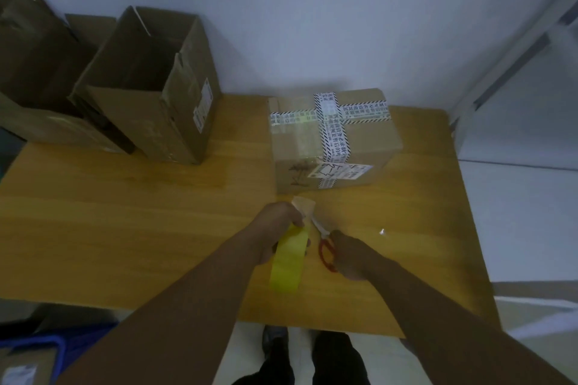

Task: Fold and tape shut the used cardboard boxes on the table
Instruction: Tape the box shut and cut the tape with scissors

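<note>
Stage: partway, I judge | my left hand (275,228) grips yellow tape roll (287,262), pale strip (305,208) pulled out | my right hand (350,256) holds red-handled scissors (327,251), blades at the strip | wooden table (125,212) | middle: brown cardboard box (369,141) taped shut, done | far left: tall open cardboard box (150,87) and second open box (37,72), both left to do.

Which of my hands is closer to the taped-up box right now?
Left. The left hand, holding the yellow tape roll, is just in front of the taped box, by its near edge. The right hand, holding the red scissors, sits farther back toward the person.
</note>
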